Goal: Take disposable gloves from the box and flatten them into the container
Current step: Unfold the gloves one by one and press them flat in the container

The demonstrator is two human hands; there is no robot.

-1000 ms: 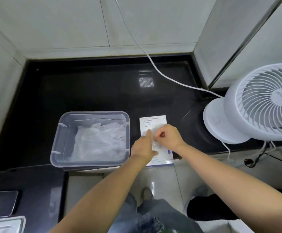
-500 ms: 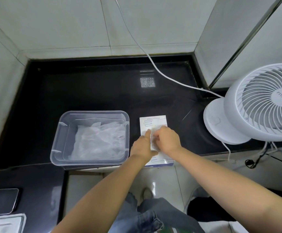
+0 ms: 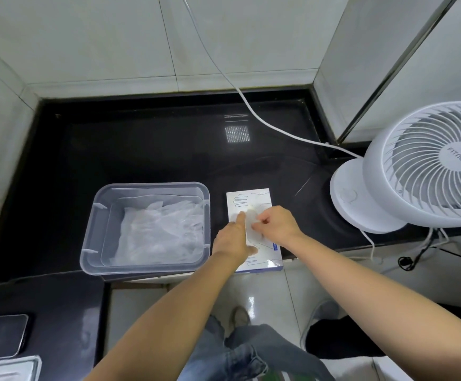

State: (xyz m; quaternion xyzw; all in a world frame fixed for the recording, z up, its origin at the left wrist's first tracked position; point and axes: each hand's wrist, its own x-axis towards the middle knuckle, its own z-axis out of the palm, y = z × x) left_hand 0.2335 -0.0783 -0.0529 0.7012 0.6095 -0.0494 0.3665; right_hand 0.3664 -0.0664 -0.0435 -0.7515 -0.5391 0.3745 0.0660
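Reaching forward with both forearms, hands nearly touching.
Laying the left hand (image 3: 233,239) down with index finger straight; pinching a glove (image 3: 252,209) in the right hand (image 3: 276,225), fingers curled.

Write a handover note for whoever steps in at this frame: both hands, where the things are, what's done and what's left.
Left hand: on the box, index finger straight, pressing beside the opening.
Right hand: fingers pinch a glove at the opening; it is not yet out.
Box lies flat on the counter, at its front edge, just right of the container.
Done: a pile of clear gloves already lies in the container.
Left: pull this glove free, carry it left, flatten it onto the pile, then repeat.
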